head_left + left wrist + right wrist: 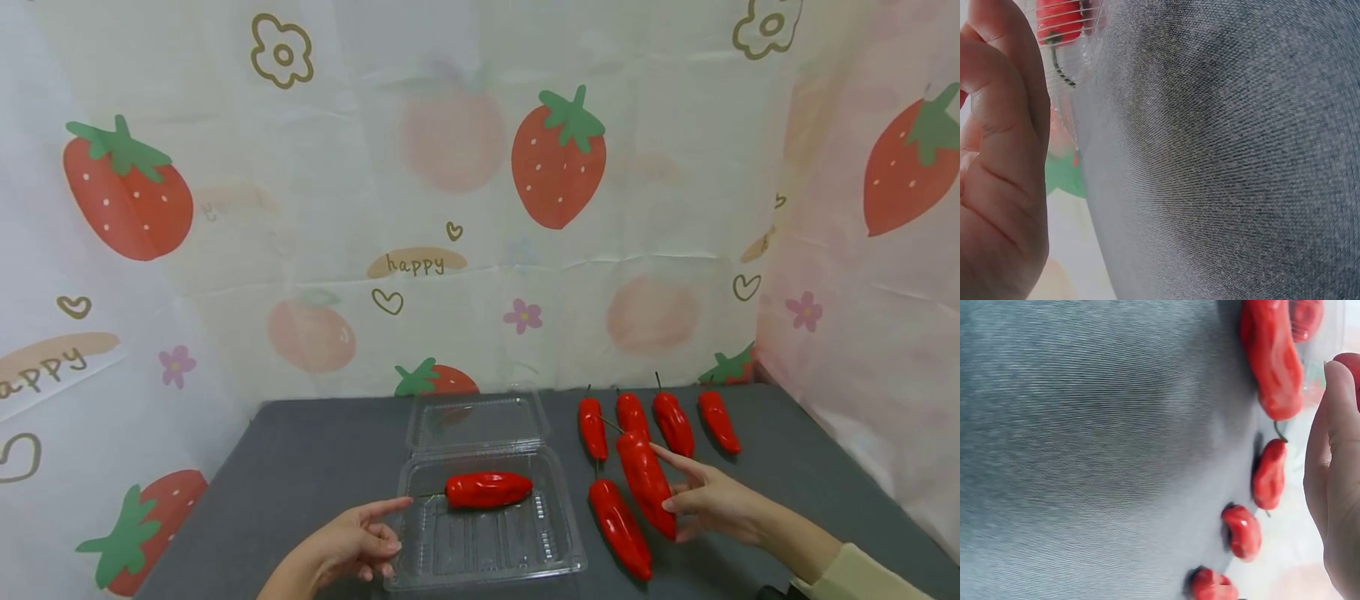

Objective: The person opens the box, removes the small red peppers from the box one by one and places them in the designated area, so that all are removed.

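Observation:
My right hand [720, 500] grips a glossy red chili pepper [647, 483], its stem pointing up and left, over the dark table right of a clear plastic clamshell box [480, 557]. In the right wrist view only a bit of the held pepper [1350, 362] shows past the fingers. Inside the box's base one red pepper [487, 490] lies crosswise, stem to the left. At the left side of the base is my left hand [348, 537], index finger stretched to the rim beside that stem, the other fingers loosely bent.
Another pepper [619, 529] lies on the table between the box and my right hand. Several more, such as this pepper [718, 421], form a row at the back right. The box's lid [478, 423] lies folded back toward the strawberry-printed cloth [480, 333].

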Demonstrator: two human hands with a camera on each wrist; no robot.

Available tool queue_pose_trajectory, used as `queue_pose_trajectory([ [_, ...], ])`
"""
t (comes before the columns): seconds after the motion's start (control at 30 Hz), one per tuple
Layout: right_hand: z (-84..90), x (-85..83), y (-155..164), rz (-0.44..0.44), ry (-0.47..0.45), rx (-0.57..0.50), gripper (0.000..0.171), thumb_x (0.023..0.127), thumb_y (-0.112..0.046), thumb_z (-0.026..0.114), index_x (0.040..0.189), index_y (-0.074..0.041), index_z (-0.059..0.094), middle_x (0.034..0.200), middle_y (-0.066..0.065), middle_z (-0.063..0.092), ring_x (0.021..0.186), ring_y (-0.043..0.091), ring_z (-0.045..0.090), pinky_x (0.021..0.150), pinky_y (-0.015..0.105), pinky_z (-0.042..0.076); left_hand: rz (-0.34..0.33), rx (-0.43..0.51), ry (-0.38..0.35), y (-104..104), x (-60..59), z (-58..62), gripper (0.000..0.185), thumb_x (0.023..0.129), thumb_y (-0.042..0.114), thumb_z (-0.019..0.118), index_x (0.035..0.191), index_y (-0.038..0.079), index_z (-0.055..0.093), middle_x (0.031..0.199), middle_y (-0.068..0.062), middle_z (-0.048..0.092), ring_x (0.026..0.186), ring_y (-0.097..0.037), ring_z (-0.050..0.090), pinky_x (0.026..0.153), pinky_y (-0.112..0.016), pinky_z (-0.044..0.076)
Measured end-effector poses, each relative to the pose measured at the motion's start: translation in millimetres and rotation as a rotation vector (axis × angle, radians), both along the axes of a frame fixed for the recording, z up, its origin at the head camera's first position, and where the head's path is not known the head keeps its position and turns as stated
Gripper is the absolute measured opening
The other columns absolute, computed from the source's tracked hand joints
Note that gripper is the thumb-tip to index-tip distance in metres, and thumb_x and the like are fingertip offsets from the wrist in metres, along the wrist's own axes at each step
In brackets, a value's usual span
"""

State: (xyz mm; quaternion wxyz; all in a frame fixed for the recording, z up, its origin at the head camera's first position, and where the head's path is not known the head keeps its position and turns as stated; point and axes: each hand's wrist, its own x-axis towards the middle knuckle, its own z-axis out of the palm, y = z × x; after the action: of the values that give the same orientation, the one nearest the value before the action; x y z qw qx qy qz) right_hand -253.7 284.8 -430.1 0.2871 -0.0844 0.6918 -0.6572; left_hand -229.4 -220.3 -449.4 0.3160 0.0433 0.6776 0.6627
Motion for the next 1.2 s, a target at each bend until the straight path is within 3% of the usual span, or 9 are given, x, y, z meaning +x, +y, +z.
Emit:
queue_pose_trajectory([
  [0.13, -6.5, 2.4, 7, -0.022, -0.025, 0.009, 0.086, 0.093, -0.004, 0.056, 0.152, -0.003, -0.007, 0.130, 0.027, 0.040, 0.104, 0.033, 0.055, 0.083, 0.061, 0.049, 0.007, -0.002, 0.009, 1, 0.0, -0.5, 0.071, 0.092, -0.002, 0.060, 0.152, -0.003, 0.022, 0.080, 0.000, 0.064, 0.061, -0.007, 0.065, 0.049, -0.015, 0.045],
  [0.37, -18.9, 10.1, 17, 0.008, -0.050, -0.015, 0.089, 0.092, -0.003, 0.056, 0.150, -0.002, -0.012, 0.113, 0.013, 0.055, 0.096, 0.026, 0.059, 0.075, 0.046, 0.055, 0.004, 0.001, 0.007, 2, 0.7, 0.0, 0.070, 0.093, -0.003, 0.058, 0.152, -0.004, 0.020, 0.080, 0.000, 0.064, 0.061, -0.007, 0.065, 0.049, -0.014, 0.044],
  [0.57, -25.3, 13.2, 21, -0.015, -0.101, 0.012, 0.090, 0.092, -0.004, 0.057, 0.150, -0.003, -0.011, 0.115, 0.014, 0.054, 0.096, 0.027, 0.059, 0.074, 0.042, 0.055, 0.001, -0.007, 0.005, 2, 1.0, 1.2, 0.071, 0.093, -0.002, 0.059, 0.152, -0.005, 0.020, 0.079, 0.000, 0.064, 0.061, -0.006, 0.064, 0.049, -0.015, 0.045],
  [0.93, -33.3, 16.1, 24, -0.058, -0.139, 0.056, 0.091, 0.090, -0.003, 0.059, 0.150, -0.001, -0.010, 0.097, 0.009, 0.056, 0.086, 0.023, 0.058, 0.073, 0.041, 0.055, 0.000, -0.009, 0.015, 1, 0.7, 1.3, 0.070, 0.093, -0.003, 0.059, 0.152, -0.004, 0.022, 0.079, 0.000, 0.064, 0.061, -0.007, 0.064, 0.049, -0.014, 0.045],
  [1.03, -47.3, 8.1, 34, -0.040, -0.138, 0.047, 0.094, 0.089, -0.005, 0.062, 0.151, -0.002, -0.009, 0.094, 0.008, 0.056, 0.086, 0.024, 0.059, 0.074, 0.043, 0.055, -0.004, -0.002, 0.013, 1, 0.1, 1.4, 0.071, 0.093, -0.002, 0.059, 0.152, -0.004, 0.021, 0.079, 0.000, 0.064, 0.061, -0.007, 0.064, 0.049, -0.015, 0.045],
  [1.2, -94.9, -24.1, 64, -0.013, -0.229, -0.015, 0.102, 0.085, -0.011, 0.069, 0.154, -0.008, -0.007, 0.111, 0.014, 0.056, 0.096, 0.032, 0.061, 0.078, 0.049, 0.053, -0.004, -0.003, 0.011, 1, -0.4, 0.9, 0.071, 0.093, -0.002, 0.059, 0.152, -0.004, 0.020, 0.079, 0.000, 0.064, 0.061, -0.007, 0.064, 0.049, -0.015, 0.045],
])
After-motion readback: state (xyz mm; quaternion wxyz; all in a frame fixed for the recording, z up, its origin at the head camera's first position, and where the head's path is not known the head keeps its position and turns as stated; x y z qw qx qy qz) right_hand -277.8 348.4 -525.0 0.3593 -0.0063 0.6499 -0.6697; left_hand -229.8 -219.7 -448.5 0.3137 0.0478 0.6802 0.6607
